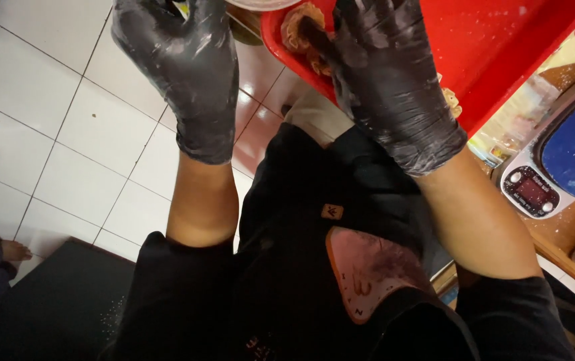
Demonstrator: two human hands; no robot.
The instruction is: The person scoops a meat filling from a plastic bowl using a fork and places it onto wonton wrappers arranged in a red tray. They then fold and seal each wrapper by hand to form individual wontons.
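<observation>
Both my hands wear black gloves dusted with white powder. My left hand (pixel 183 70) is raised at the upper left, above the floor. Its fingers curl at the frame's top edge, and what they hold is cut off. My right hand (pixel 388 80) reaches over the near corner of a red tray (pixel 495 47). One fingertip rests on a brown, flower-shaped pastry (pixel 297 27) at the tray's edge. Another pastry (pixel 453 101) peeks out beside my right wrist. The back of the hand hides the rest of its fingers.
A silver kitchen scale (pixel 541 180) with a dark blue platform stands on the wooden counter at the right. White floor tiles (pixel 66 134) lie at the left. My dark clothes and apron fill the bottom. Another person's bare foot (pixel 13 252) shows at the far left.
</observation>
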